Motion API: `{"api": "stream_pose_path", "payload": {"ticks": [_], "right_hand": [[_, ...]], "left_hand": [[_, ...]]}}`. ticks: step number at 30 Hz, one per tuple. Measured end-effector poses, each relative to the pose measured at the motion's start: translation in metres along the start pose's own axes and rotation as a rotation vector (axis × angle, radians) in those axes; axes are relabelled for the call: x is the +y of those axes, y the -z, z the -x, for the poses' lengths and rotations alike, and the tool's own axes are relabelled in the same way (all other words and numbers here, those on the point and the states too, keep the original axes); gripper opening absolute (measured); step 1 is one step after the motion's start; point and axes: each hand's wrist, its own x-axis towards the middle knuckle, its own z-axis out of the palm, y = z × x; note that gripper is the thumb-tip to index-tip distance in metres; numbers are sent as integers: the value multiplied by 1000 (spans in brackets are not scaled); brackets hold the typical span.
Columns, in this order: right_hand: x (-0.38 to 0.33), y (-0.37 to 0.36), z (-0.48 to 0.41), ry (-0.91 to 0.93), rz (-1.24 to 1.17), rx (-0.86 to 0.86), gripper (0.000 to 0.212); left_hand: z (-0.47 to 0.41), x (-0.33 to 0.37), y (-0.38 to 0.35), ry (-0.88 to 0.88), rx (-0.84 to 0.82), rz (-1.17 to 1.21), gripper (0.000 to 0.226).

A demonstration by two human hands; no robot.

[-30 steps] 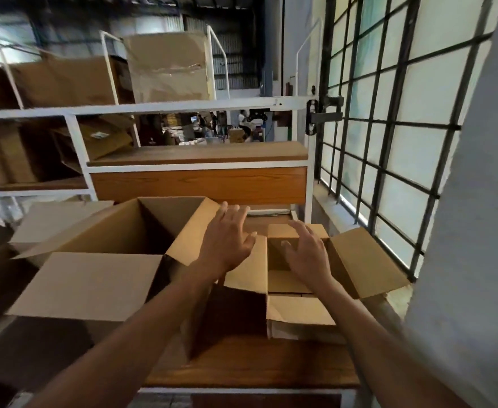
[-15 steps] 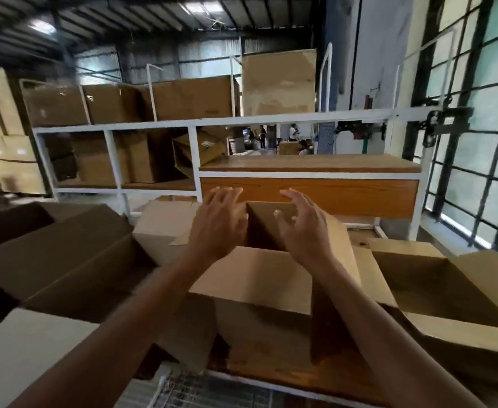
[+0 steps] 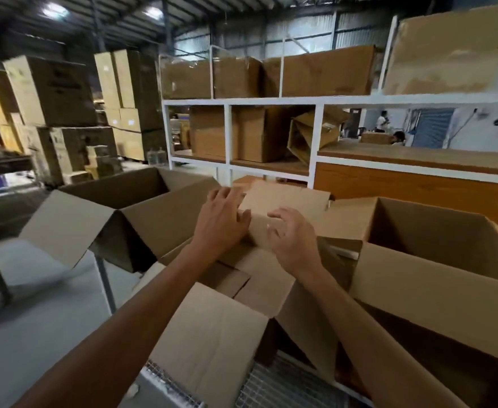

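Warehouse shelves (image 3: pixel 271 101) of cartons loom behind as both hands, hovering a moment ago, settle on the far flap (image 3: pixel 289 201) of the middle box (image 3: pixel 212 328). The left hand (image 3: pixel 221 225) lies spread flat and the right hand (image 3: pixel 290 242) loosely curled, likely folding the flap shut.

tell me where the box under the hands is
The cardboard box sits centre of the head view under the left hand and right hand, between the left open box and the right open box, in front of the white shelf.
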Motion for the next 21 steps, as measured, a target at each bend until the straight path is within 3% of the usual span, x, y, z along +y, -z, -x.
{"api": "stream_pose_path", "payload": {"ticks": [11, 16, 21], "right_hand": [[36, -134, -58, -75, 31, -129, 25], [62, -191, -86, -157, -1, -137, 23], [88, -227, -95, -191, 162, -187, 23]], "left_hand": [[-22, -130, -58, 128, -131, -53, 44], [-59, -192, -102, 174, -327, -56, 43], [-75, -249, -149, 314, -510, -34, 47]]}}
